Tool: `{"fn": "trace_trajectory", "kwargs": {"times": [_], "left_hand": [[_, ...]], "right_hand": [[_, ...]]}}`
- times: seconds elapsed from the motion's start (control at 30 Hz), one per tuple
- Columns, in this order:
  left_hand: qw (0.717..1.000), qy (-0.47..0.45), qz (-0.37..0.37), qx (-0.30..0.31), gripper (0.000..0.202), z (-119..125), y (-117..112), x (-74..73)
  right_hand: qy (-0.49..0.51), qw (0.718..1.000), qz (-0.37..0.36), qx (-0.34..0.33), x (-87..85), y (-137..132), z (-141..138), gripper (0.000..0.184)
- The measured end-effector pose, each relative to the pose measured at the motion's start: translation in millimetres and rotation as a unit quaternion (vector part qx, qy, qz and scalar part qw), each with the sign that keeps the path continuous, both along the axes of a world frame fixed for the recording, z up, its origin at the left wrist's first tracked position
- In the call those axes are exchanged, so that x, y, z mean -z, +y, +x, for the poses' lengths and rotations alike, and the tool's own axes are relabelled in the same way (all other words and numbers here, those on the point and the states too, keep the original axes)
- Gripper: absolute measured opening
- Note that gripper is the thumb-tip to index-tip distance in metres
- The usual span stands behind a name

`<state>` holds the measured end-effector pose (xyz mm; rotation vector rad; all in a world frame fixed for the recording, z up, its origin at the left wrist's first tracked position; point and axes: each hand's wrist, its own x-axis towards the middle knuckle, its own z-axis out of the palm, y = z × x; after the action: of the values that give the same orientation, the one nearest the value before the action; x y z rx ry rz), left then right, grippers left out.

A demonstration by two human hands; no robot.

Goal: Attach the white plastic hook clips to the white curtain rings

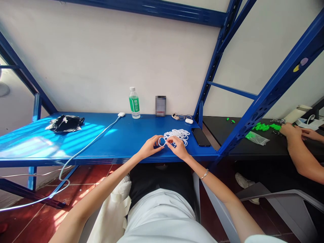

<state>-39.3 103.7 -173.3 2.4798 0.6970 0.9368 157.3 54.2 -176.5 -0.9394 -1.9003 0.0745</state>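
My left hand [151, 145] and my right hand [178, 147] meet over the front of the blue shelf table [106, 141]. Both pinch one small white ring [162, 141] between thumb and fingers. Just behind my right hand lies a loose pile of several white rings [179, 134]. A thin bracelet sits on my right wrist.
A black phone [200, 136] lies right of the pile. Against the wall stand a green-labelled water bottle [134, 103], a small dark box [160, 106], glasses and a white earbud case [189, 120]. A white cable [93, 140] crosses the table; a black bag [65, 123] lies left. Another person's hands [295, 131] work with green parts at the right.
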Motion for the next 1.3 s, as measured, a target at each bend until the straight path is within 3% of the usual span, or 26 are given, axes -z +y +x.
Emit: {"fn": "trace_trajectory", "kwargs": {"times": [0.7,1.3], "left_hand": [[1.0,-0.008,0.013,0.002,0.044,-0.1,0.6,1.4],[1.0,0.011,-0.001,-0.008,0.048,0.4,0.8,1.7]], "right_hand": [[-0.004,1.0,0.004,-0.004,-0.2,-0.7,-0.5,0.005],[-0.035,0.999,-0.003,-0.003,3.1,1.5,0.7,0.011]]}}
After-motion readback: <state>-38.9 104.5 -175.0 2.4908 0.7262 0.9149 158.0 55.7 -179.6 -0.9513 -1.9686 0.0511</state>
